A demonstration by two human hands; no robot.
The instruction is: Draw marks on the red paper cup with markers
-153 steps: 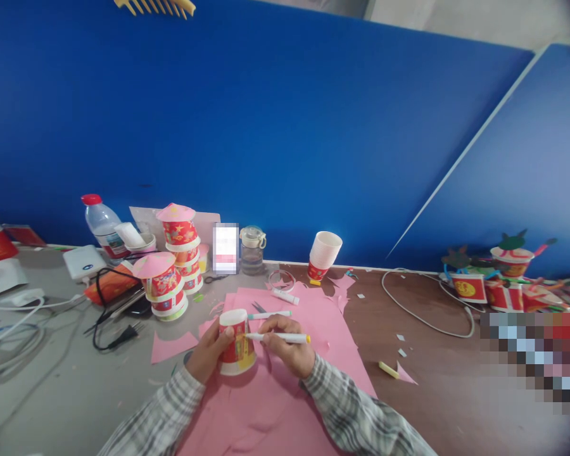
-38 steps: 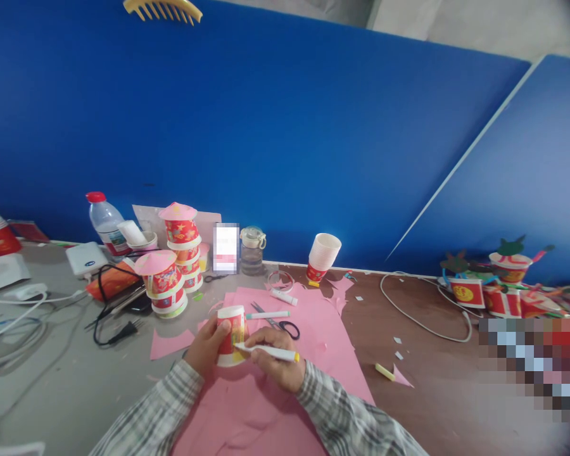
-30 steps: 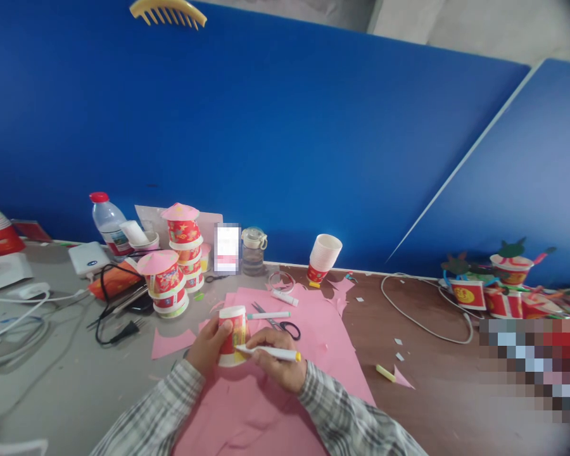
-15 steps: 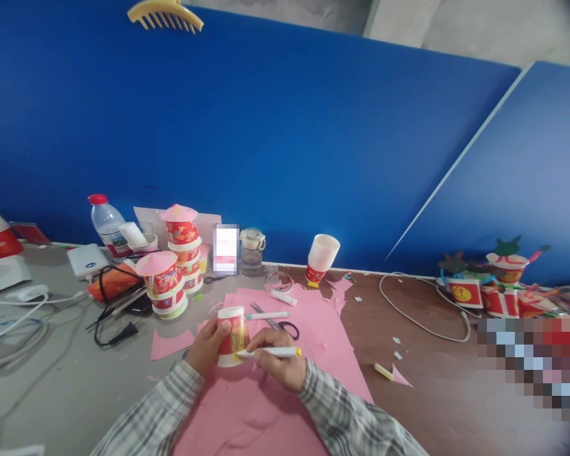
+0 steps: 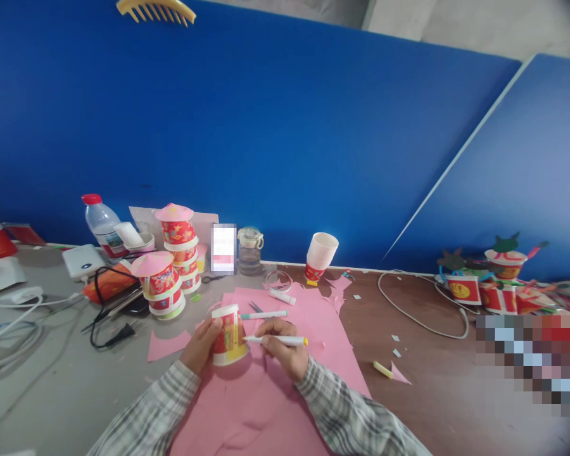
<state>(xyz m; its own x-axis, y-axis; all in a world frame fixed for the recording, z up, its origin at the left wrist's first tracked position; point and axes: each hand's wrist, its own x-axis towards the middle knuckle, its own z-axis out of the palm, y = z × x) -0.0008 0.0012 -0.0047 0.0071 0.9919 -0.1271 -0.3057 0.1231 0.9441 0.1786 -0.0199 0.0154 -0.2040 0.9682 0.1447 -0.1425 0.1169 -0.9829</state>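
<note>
With one red-and-white paper cup (image 5: 228, 343) being taken as the clock's centre, one red-capped bottle (image 5: 101, 221) is being seen at ten o'clock, and two pink-roofed cup towers (image 5: 160, 284) are being seen between ten and eleven, one behind the other. Between eight and nine, the left hand (image 5: 199, 348) is being curled around the cup's side, its thumb being pressed on the wall. The cup is being held slightly tilted over pink paper (image 5: 266, 405); whether its base is being rested there cannot be told. One lidded jar (image 5: 250, 256) is being seen near twelve, and one teal-ended marker (image 5: 268, 315) at two. Just past three, one yellow-ended marker (image 5: 292, 341) is being pinched between thumb and fingers by the right hand (image 5: 287, 359), its tip being brought to the cup's right edge. Toward two, farther off, one stack of white-rimmed cups (image 5: 322, 253) is being seen. Near three, at the far right, cup crafts (image 5: 464, 289) are being overlapped too closely to be counted.
</note>
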